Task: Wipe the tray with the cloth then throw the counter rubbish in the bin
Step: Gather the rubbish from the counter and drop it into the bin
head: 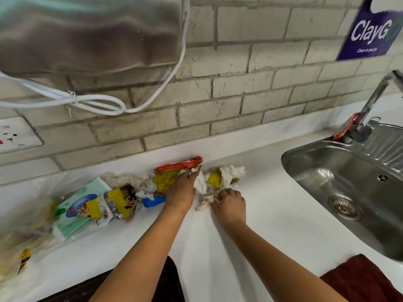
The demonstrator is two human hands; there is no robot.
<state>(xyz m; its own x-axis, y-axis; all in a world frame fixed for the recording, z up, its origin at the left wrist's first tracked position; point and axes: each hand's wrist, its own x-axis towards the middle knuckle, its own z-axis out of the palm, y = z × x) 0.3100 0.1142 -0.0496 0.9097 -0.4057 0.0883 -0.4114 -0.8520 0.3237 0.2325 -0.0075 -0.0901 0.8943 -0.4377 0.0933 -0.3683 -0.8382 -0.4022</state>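
Both hands reach across the white table (pixel 272 214) into the rubbish. The left hand (pixel 182 190) lies with fingers stretched flat over a yellow wrapper (pixel 164 179), its fingertips touching a red wrapper (pixel 178 164) just beyond. The right hand (pixel 230 203), fingers curled, pinches crumpled white tissue (pixel 206 202). More tissue (pixel 232 173) lies just beyond it, and a dark red cloth (pixel 359 280) lies near the right forearm.
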